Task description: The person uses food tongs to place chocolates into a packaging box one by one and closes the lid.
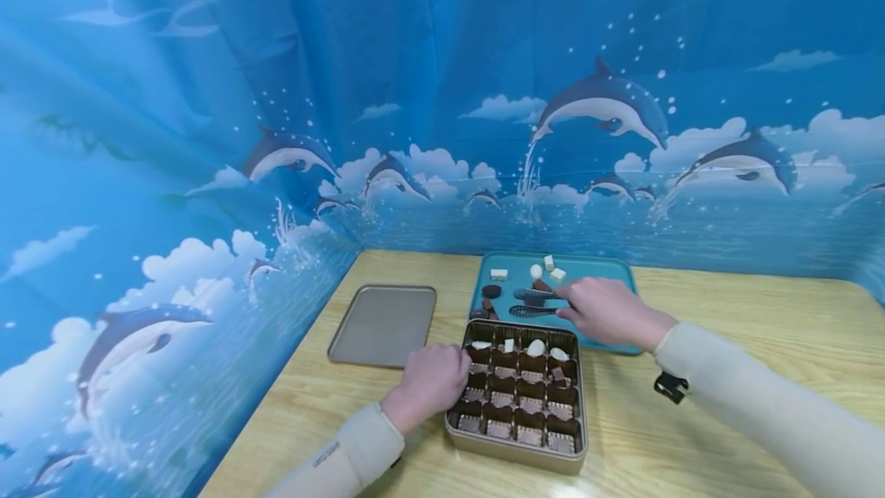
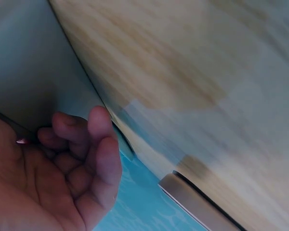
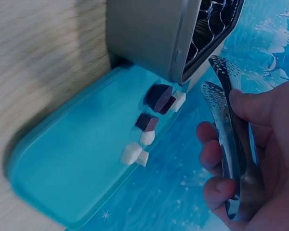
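My left hand is at the left side of a bronze tin, gripping its rim; the left wrist view shows curled fingers against the tin's wall. A brown divided insert fills the tin. White pieces sit in its far row, and a brown chocolate in the right column behind the middle. My right hand holds metal tongs over a teal tray, their perforated tips apart with nothing between them. Dark chocolates and white pieces lie on the tray.
A flat bronze lid lies left of the tin, close to the table's left edge. The tray stands directly behind the tin. A blue dolphin-print curtain borders the wooden table at the back and left.
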Demonstrator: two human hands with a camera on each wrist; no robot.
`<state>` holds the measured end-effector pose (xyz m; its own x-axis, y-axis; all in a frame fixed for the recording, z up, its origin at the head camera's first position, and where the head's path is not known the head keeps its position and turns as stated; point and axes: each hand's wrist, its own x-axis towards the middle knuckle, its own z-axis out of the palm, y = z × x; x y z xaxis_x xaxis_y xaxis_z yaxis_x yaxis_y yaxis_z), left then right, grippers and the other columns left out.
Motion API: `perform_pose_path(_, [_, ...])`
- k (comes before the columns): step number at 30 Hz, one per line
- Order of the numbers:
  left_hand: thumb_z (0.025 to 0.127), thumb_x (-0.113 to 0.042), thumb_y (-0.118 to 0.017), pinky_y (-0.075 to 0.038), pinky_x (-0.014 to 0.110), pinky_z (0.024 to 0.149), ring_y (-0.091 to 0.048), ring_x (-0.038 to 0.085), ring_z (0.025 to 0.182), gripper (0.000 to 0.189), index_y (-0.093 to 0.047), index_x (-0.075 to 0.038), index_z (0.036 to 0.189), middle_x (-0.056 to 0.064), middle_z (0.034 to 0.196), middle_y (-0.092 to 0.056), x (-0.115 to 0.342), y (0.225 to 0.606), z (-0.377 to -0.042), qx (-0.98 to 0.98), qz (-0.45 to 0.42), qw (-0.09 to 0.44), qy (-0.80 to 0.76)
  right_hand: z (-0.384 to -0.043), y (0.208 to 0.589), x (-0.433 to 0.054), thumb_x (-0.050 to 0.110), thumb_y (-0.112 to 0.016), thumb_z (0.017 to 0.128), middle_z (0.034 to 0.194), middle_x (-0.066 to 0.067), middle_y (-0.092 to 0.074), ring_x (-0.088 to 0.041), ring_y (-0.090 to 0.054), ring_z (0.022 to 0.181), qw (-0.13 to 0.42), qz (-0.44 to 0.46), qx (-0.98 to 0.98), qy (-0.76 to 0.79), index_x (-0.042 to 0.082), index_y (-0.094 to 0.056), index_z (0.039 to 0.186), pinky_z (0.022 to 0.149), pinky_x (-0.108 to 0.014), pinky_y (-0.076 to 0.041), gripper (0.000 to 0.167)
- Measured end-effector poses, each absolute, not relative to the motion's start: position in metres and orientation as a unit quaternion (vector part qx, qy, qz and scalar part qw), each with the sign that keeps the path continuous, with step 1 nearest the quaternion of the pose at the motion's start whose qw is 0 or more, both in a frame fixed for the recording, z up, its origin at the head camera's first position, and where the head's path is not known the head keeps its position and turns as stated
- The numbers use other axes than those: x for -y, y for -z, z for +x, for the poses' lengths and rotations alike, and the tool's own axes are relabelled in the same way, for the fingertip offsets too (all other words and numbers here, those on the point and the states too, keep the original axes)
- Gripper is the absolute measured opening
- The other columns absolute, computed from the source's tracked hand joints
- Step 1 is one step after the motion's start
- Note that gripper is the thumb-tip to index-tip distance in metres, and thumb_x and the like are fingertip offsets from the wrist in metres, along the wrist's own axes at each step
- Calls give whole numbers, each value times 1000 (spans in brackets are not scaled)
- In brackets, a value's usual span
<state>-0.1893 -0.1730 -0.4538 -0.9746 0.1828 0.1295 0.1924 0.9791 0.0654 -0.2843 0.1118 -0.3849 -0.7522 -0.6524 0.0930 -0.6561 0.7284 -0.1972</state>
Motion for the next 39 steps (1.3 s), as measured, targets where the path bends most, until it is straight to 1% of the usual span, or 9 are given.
perform_pose_path(6, [106, -31, -40, -45, 35, 46, -53, 17, 53, 46, -49, -18, 64, 1, 60, -52, 173, 454, -189, 993, -92, 56, 40, -299, 388, -87, 26, -65, 99, 102, -10, -75, -7, -51, 50, -25, 363, 926, -97, 4, -63, 133, 46, -26, -40, 40])
perform_pose_path(8, [107, -31, -39, -44, 34, 46, -52, 17, 53, 46, -49, -18, 64, 0, 60, -52, 173, 453, -189, 994, -91, 54, 40, -301, 387, -80, 25, -65, 99, 91, -6, -73, -7, -52, 52, -32, 371, 924, -90, 5, -67, 125, 48, -27, -41, 33])
perform_pose_path(12, [107, -31, -39, -46, 35, 47, -55, 18, 54, 45, -51, -17, 65, 1, 60, -53, 172, 453, -189, 994, -90, 56, 39, -303, 386, -70, 23, -65, 99, 65, 4, -54, -9, -45, 52, -45, 382, 920, -80, 12, -68, 92, 49, -27, -35, 14])
perform_pose_path(15, [106, -31, -39, -46, 36, 46, -55, 19, 54, 45, -51, -17, 64, 1, 60, -53, 172, 453, -189, 993, -91, 60, 37, -303, 386, -66, 22, -64, 99, 59, 4, -40, -10, -35, 50, -52, 387, 917, -81, 16, -56, 75, 49, -27, -29, 26])
perform_pose_path(17, [106, -31, -40, -46, 37, 46, -55, 19, 54, 45, -50, -18, 64, 2, 60, -53, 172, 454, -189, 993, -91, 62, 36, -304, 386, -63, 22, -64, 99, 59, 5, -37, -10, -33, 50, -55, 386, 917, -83, 17, -54, 73, 49, -26, -29, 29])
perform_pose_path(21, [106, -31, -40, -46, 37, 46, -56, 19, 54, 45, -50, -18, 64, 2, 60, -53, 172, 455, -190, 993, -91, 65, 34, -305, 387, -61, 22, -65, 99, 59, 5, -41, -10, -37, 50, -62, 382, 918, -83, 16, -62, 78, 50, -26, -33, 22])
perform_pose_path(25, [106, -31, -40, -45, 37, 45, -55, 19, 53, 44, -51, -17, 65, 2, 59, -53, 172, 455, -190, 993, -90, 67, 33, -305, 387, -62, 20, -65, 99, 61, 3, -50, -10, -42, 50, -55, 378, 921, -80, 12, -71, 94, 48, -26, -35, 11])
perform_pose_path(31, [106, -31, -40, -44, 35, 45, -55, 18, 53, 45, -51, -17, 65, 1, 59, -53, 173, 455, -190, 993, -88, 64, 35, -307, 386, -68, 20, -65, 98, 76, 0, -65, -11, -48, 51, -42, 355, 931, -75, 4, -71, 118, 47, -26, -38, 25])
perform_pose_path(39, [106, -30, -40, -45, 36, 46, -58, 20, 55, 45, -51, -18, 64, 3, 61, -56, 173, 455, -190, 993, -88, 68, 36, -309, 385, -75, 22, -66, 98, 78, 0, -65, -13, -53, 57, -56, 333, 937, -92, 5, -70, 113, 50, -28, -44, 23])
